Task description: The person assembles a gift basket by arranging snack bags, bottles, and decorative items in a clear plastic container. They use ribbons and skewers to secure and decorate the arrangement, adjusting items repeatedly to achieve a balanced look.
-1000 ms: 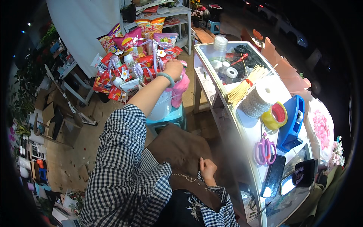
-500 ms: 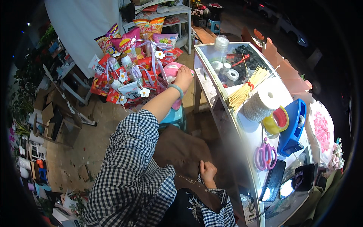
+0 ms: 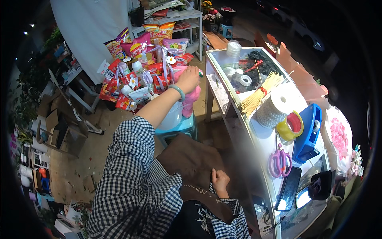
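Observation:
My left hand (image 3: 188,80) reaches far forward, a jade-coloured bangle on its wrist. Its fingers are wrapped over the top of a pink plush toy (image 3: 191,99), whose shape my hand partly hides. Just left of it stands a bouquet of snack bags (image 3: 137,75), with small bottles, white flowers and lilac ribbons. Under the toy is a light blue stool (image 3: 187,125), a pale rounded translucent thing (image 3: 171,118) on top. My right hand (image 3: 220,183) is low at my lap, fingers curled in, against the edge of my brown apron (image 3: 191,157); what it holds, if anything, is hidden.
To the right, a glass-topped counter (image 3: 254,135) carries bundled sticks (image 3: 260,93), a bead spool (image 3: 274,107), yellow tape (image 3: 289,126), a blue tape dispenser (image 3: 308,133), purple-handled scissors (image 3: 280,162) and phones (image 3: 288,189). A wooden chair (image 3: 59,135) stands left.
My left hand has moved slightly left, and the pink plush toy now shows more of its lower part. More of the blue stool is visible. My right hand stays put.

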Available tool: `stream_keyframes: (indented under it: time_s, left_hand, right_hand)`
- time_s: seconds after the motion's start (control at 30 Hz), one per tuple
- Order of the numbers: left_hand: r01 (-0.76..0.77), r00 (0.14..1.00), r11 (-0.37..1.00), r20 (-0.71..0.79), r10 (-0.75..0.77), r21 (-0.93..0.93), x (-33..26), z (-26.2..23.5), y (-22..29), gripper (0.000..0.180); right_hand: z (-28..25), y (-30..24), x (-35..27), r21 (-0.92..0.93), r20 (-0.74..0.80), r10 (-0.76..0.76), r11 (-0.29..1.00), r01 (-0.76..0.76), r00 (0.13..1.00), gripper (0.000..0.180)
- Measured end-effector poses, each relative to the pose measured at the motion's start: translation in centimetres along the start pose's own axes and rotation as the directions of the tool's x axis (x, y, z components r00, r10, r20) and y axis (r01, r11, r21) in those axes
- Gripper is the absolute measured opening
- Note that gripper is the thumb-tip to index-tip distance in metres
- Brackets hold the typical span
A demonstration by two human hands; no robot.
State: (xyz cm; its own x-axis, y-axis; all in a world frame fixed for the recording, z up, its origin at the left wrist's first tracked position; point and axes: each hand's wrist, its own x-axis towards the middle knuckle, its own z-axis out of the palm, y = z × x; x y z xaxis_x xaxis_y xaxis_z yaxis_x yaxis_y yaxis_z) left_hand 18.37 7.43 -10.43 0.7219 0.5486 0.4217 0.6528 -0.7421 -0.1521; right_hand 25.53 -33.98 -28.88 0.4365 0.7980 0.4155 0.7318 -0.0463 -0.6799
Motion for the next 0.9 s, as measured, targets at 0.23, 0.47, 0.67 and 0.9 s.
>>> stream_keyframes:
  time_s: [0.23,0.47,0.67,0.9]
  left_hand:
    - [-0.155,0.969,0.987,0.202,0.145,0.033,4.1,-7.1,-4.9,0.019]
    - [-0.254,0.963,0.895,0.181,0.199,0.366,3.1,-5.6,-7.0,0.020]
    - [-0.220,0.956,0.794,0.288,0.059,0.567,3.5,-1.8,-7.5,0.025]
    - [-0.254,0.949,0.731,0.309,0.062,0.633,3.9,-1.2,-7.1,0.024]
  right_hand:
    - [-0.1,0.0,-0.1,0.004,-0.015,0.012,1.000,-0.012,1.000,0.036]
    - [-0.1,-0.1,-0.2,0.009,-0.023,0.017,1.000,-0.017,1.000,0.037]
    - [-0.2,0.0,-0.2,0.016,-0.035,0.032,0.999,-0.031,0.999,0.036]
    - [0.1,0.2,-0.1,0.016,-0.029,0.025,1.000,-0.025,0.999,0.036]
